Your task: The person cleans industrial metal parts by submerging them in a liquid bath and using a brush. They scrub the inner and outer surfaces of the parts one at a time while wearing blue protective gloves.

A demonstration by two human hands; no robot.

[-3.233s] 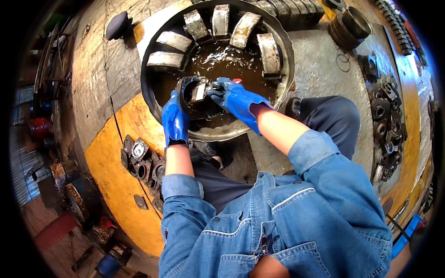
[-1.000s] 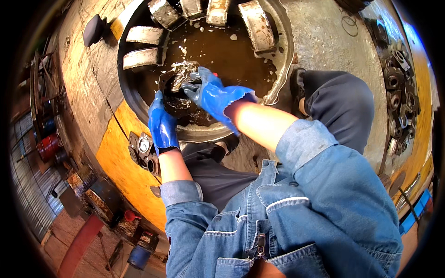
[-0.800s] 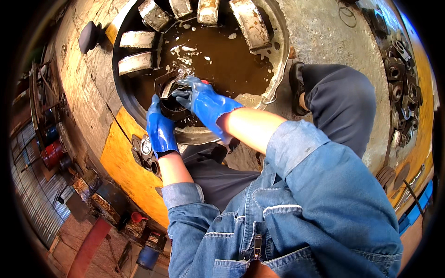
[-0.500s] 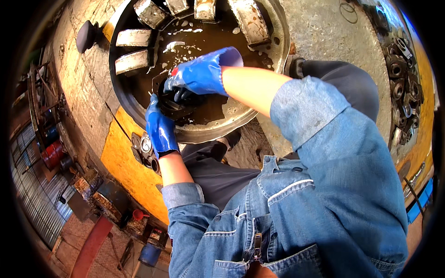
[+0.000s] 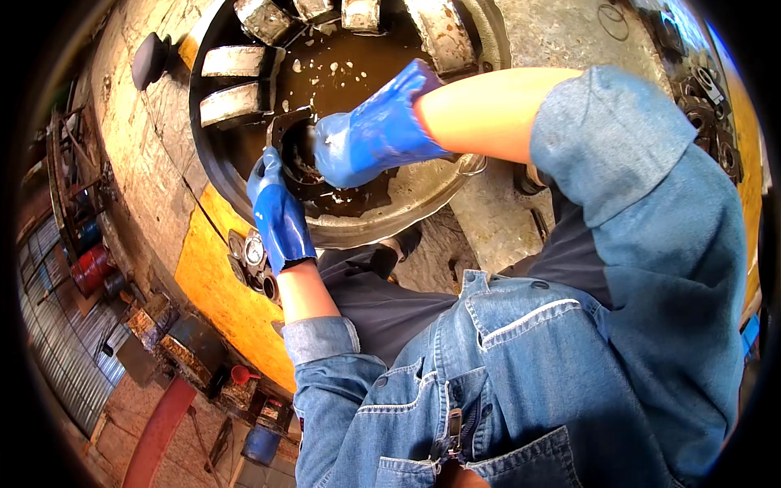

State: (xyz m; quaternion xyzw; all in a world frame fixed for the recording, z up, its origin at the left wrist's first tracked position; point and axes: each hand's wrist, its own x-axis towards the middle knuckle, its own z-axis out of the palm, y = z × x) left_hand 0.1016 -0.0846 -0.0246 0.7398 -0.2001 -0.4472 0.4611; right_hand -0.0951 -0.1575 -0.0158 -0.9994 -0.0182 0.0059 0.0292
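Clamping the ring-shaped metal part [image 5: 283, 128] inside the basin's [image 5: 399, 220] near-left rim, the left hand [image 5: 281, 213] seemingly steadies it. Right hand [image 5: 351, 150] meets its opening; grip? Can't tell!

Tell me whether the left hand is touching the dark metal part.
Touching. In the head view, the left hand holds the dark metal part at its left edge.

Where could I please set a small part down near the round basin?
Bare grey floor shows between the right rim of the basin and the thin rings. The yellow floor is bare left of the small metal parts. Pale blocks crowd the basin's far side; the left hand, right hand and dark ring-shaped part crowd its near left.
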